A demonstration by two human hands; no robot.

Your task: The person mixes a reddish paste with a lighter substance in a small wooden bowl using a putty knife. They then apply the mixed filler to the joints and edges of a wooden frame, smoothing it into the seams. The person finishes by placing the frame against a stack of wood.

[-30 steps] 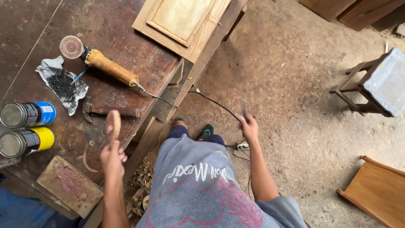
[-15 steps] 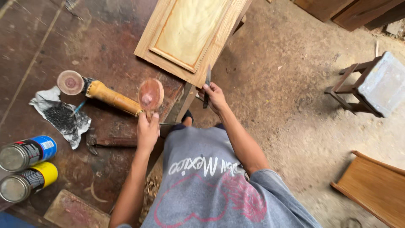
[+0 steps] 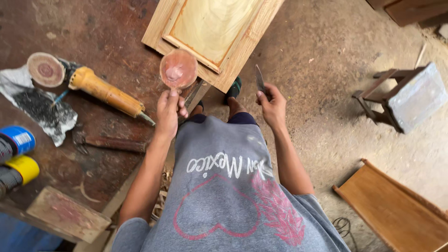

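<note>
Seen from above, at a dark, stained workbench point(image 3: 93, 28) over a dusty concrete floor. Left hand point(image 3: 169, 108) closed around the short stem of a round, reddish-pink disc point(image 3: 178, 69), lifted so that the flat face points upward, just at the near edge of a light wooden cabinet door point(image 3: 212, 32) with a raised centre panel, lying on the bench corner and jutting past it. Right hand point(image 3: 272, 103) wrapped around the handle of a thin metal blade point(image 3: 259, 79), point up, just beside the lower right corner of the door, not touching it. Between the two hands, a grey printed shirt and a pair of feet on the floor below. Left of the disc, on the bench, a yellow-bodied power tool point(image 3: 105, 91) with a round sanding pad point(image 3: 45, 70) at its far end, resting partly on a crumpled sheet of dark abrasive paper point(image 3: 35, 105). Nearer, a rusty iron tool point(image 3: 112, 143) flat on the bench; at the left edge, two spray cans, blue-capped point(image 3: 17, 139) and yellow-capped point(image 3: 22, 169), on their sides. Small wooden block point(image 3: 67, 214) at the near corner. On the floor to the right, well apart, a low stool point(image 3: 401, 95) and an orange-brown wooden panel point(image 3: 396, 210).
</note>
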